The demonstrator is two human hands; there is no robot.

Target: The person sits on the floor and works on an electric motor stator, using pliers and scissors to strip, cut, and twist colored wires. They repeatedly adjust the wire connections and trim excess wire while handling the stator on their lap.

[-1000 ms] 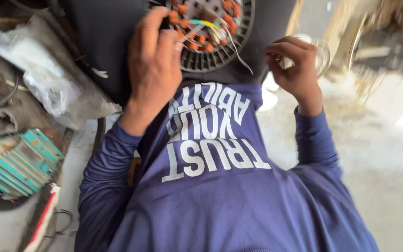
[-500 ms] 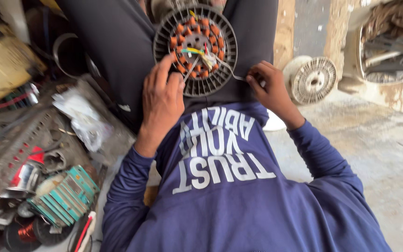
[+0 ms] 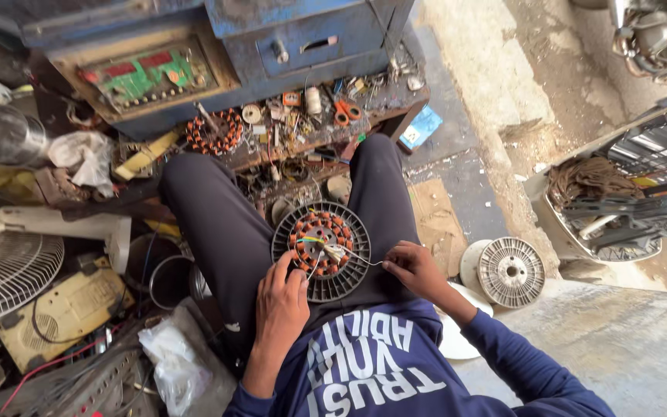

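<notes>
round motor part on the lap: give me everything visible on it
The fan motor stator is a round dark housing, apparently plastic, with a slotted, grille-like rim. Inside sits a ring of copper-orange wound coils around a pale centre, with thin yellow, white and green leads trailing from the middle. It lies flat, face up, on the person's lap between the thighs. The left hand rests on its lower left rim, fingers reaching the coils. The right hand sits at its right edge, pinching a thin wire that runs from the centre.
</notes>
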